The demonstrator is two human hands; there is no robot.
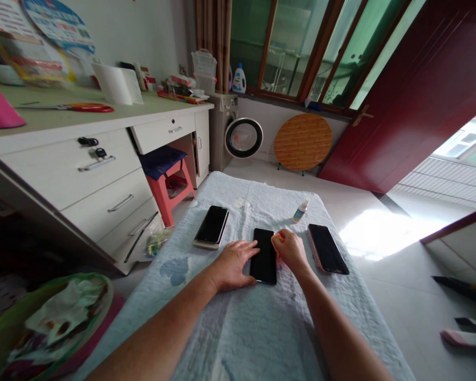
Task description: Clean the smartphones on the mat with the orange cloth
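Observation:
Three dark phones lie face up on a pale blue towel (246,323) that covers a low table. My left hand (232,263) rests flat with fingers stretched out, touching the left edge of the middle phone (264,256). My right hand (289,247) is curled in a pinch at the middle phone's upper right corner; what it pinches is too small to make out. The left phone (211,226) and the right phone (327,248) lie untouched. A small spray bottle (300,211) stands behind the phones.
A white desk with drawers (99,180) stands at left, a red stool (168,182) under it. A green basin of rubbish (49,323) sits at lower left. A washing machine (238,135), a round wooden tabletop (302,142) and a dark red door (416,90) lie beyond.

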